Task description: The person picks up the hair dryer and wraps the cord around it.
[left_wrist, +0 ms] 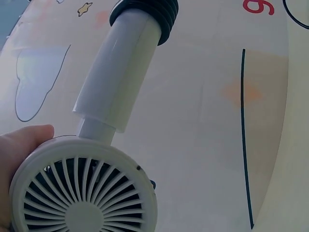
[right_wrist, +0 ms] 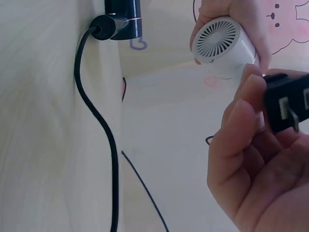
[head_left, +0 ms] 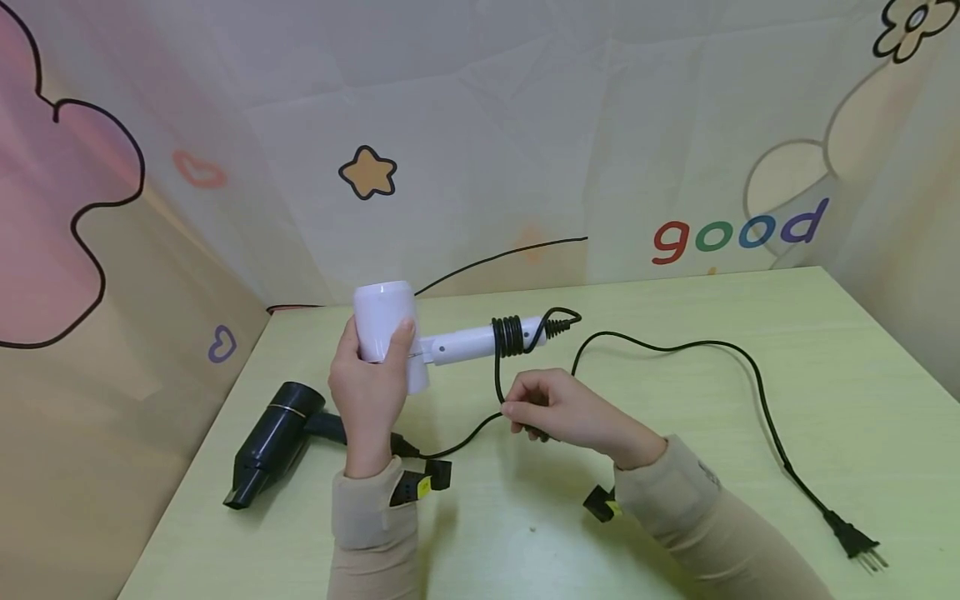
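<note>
My left hand (head_left: 367,393) grips the barrel of a white hair dryer (head_left: 382,317), thumb across its side, and holds it up over the table. Its handle points right, with a black cord (head_left: 507,337) wound round it in several turns. In the left wrist view the slotted round grille (left_wrist: 84,215) faces the camera. From the coil, the cord drops to my right hand (head_left: 562,410), whose thumb and fingers pinch its end. The right wrist view shows a black plug (right_wrist: 285,104) with metal prongs at those fingertips.
A black hair dryer (head_left: 273,442) lies on the left of the pale green table (head_left: 675,533), partly behind my left wrist. Its cord (head_left: 701,342) passes behind my right hand and curves to a plug (head_left: 851,537) at the right. A printed cloth backdrop (head_left: 480,150) stands behind.
</note>
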`<action>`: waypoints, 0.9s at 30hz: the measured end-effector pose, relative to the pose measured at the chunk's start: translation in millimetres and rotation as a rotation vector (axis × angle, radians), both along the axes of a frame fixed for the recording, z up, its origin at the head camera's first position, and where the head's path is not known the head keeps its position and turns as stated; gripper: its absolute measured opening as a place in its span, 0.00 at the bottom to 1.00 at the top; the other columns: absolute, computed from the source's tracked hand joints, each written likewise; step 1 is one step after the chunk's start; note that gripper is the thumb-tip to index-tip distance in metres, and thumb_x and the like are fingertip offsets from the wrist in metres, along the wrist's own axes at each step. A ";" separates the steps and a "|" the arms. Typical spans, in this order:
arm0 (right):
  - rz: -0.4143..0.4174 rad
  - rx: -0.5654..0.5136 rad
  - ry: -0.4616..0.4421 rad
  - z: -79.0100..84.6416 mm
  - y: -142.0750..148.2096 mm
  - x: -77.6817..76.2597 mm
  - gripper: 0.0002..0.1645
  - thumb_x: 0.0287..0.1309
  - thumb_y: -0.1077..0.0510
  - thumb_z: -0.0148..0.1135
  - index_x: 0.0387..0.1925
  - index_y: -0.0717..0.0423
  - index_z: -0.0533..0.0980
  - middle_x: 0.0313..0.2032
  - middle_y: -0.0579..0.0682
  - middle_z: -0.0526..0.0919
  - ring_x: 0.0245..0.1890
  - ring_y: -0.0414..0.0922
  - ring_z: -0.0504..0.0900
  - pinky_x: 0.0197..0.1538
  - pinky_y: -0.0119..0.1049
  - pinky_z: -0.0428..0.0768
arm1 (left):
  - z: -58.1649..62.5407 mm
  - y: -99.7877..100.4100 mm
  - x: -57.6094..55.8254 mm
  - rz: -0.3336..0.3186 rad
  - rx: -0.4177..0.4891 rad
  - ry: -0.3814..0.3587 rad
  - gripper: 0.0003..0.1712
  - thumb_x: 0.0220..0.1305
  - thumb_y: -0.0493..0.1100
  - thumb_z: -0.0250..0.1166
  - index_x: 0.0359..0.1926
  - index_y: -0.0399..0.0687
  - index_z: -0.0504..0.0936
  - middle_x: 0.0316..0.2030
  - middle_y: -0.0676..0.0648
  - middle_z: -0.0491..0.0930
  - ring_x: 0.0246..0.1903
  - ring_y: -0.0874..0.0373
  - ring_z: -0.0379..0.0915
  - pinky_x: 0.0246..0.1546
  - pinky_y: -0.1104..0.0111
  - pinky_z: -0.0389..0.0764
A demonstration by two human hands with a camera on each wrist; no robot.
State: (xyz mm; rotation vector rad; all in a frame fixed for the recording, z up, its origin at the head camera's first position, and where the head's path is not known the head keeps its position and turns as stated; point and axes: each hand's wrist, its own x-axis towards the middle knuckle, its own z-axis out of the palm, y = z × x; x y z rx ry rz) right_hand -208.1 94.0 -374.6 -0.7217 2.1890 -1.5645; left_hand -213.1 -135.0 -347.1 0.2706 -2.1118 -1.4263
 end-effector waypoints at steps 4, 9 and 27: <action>-0.005 0.001 -0.045 -3.9 1.2 -4.5 0.11 0.64 0.54 0.57 0.33 0.59 0.76 0.28 0.55 0.80 0.23 0.43 0.74 0.25 0.31 0.73 | 0.6 -0.8 -0.1 -0.013 0.018 -0.018 0.38 0.53 0.63 0.66 0.60 0.49 0.73 0.46 0.43 0.79 0.40 0.48 0.78 0.37 0.53 0.81; -0.010 -0.012 -0.065 -9.5 3.2 -10.7 0.14 0.63 0.51 0.58 0.33 0.59 0.79 0.24 0.50 0.77 0.21 0.40 0.70 0.25 0.30 0.71 | 1.7 -0.9 0.0 -0.031 0.049 -0.048 0.37 0.53 0.64 0.66 0.59 0.50 0.73 0.45 0.43 0.79 0.40 0.49 0.77 0.36 0.53 0.81; -0.151 0.115 0.075 -14.6 8.4 -20.1 0.15 0.57 0.50 0.64 0.37 0.58 0.83 0.28 0.47 0.82 0.27 0.42 0.76 0.33 0.36 0.78 | 4.3 0.5 0.4 -0.133 0.121 -0.132 0.36 0.54 0.63 0.65 0.60 0.51 0.73 0.46 0.43 0.78 0.41 0.50 0.77 0.35 0.55 0.82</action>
